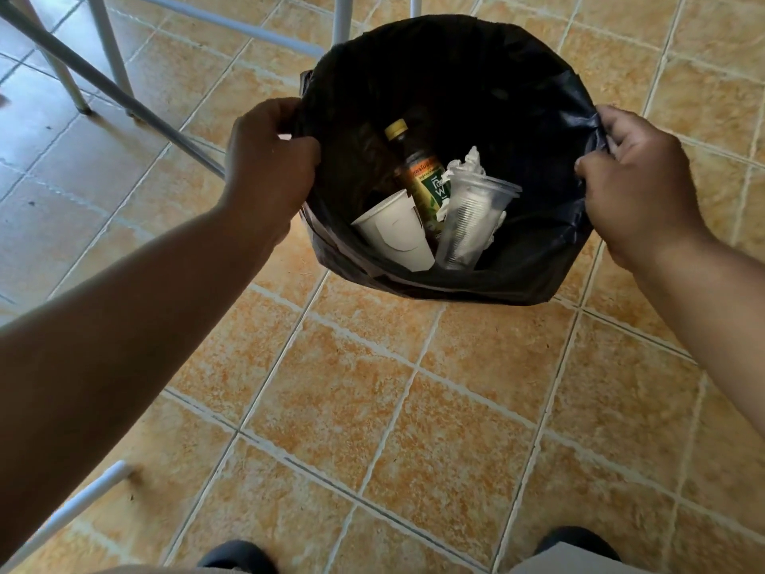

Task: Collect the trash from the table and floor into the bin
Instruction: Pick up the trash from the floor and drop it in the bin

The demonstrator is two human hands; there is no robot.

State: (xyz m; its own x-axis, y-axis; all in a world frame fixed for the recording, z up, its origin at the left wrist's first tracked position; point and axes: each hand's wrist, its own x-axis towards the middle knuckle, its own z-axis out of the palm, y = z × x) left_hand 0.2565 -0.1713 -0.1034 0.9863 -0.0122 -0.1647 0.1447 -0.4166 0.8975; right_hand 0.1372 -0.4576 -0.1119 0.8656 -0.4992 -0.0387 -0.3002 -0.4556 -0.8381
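Head view, looking down. We see both arms reach forward and down to a bin point(414, 279) lined with a black bag point(476, 76), standing on the tiled floor point(372, 408). The left hand point(269, 159) curls over the bag's left rim, fingers folded around the plastic and thumb tucked inside the opening. The right hand point(637, 188) pinches a gathered fold of the bag at the right rim, fingers pressed together on the crumpled plastic. Both forearms are bare and extended, wrists bent downward.

Inside the bag we count one bottle point(420, 176) with a yellow cap and a green label, one white paper cup point(393, 229) lying on its side, one clear plastic cup point(472, 217), also tipped over, and crumpled white tissue point(467, 161), some of it stuffed into the clear cup. The bottle lies between the two cups, touching both.

Around the bin we count several white metal furniture legs point(109, 47) at the top, and one white bar point(70, 511) at lower left. Two dark shoe tips point(236, 553) show at the bottom edge, cut off. The bin's own walls are hidden by the bag, the far interior is too dark to make out, and the bottle's label text is unreadable.
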